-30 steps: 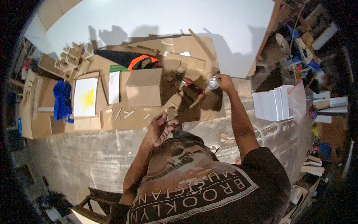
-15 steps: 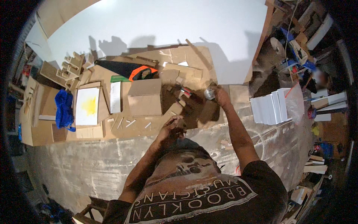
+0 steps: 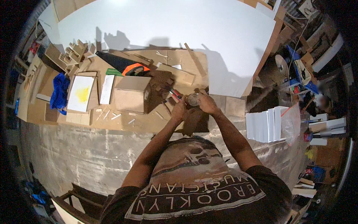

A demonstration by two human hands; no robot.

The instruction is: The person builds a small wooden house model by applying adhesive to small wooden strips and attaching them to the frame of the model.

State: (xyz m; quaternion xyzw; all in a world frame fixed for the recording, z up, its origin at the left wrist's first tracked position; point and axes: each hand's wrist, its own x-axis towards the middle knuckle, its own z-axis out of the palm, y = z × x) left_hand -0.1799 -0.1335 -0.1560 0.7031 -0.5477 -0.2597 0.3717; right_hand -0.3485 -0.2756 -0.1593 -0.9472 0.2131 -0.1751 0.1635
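My right hand [image 3: 207, 103] curls round the right side of a small, round, clear or silvery container [image 3: 193, 99], whose contents are too blurred to tell. At its left edge, my left hand [image 3: 179, 109] is closed, with its fingertips against the container. Just beyond the left hand lies a red-and-grey tool [image 3: 175, 94], its kind unclear in the shadow. Left of both hands stands a brown box-like wooden block [image 3: 130, 94]. Farther back rests a handsaw [image 3: 115, 62] with a black blade and an orange handle.
A white board with a yellow stain [image 3: 79, 93], a blue cloth or bag [image 3: 59, 93] and small white sticks [image 3: 116, 116] lie on the left. A large white panel [image 3: 160, 22] spans the back. White boards [image 3: 261, 125] stand stacked at right.
My right hand has brought the round container left and nearer to me. My left hand has moved right and away from my body to meet it. The view has shifted slightly.
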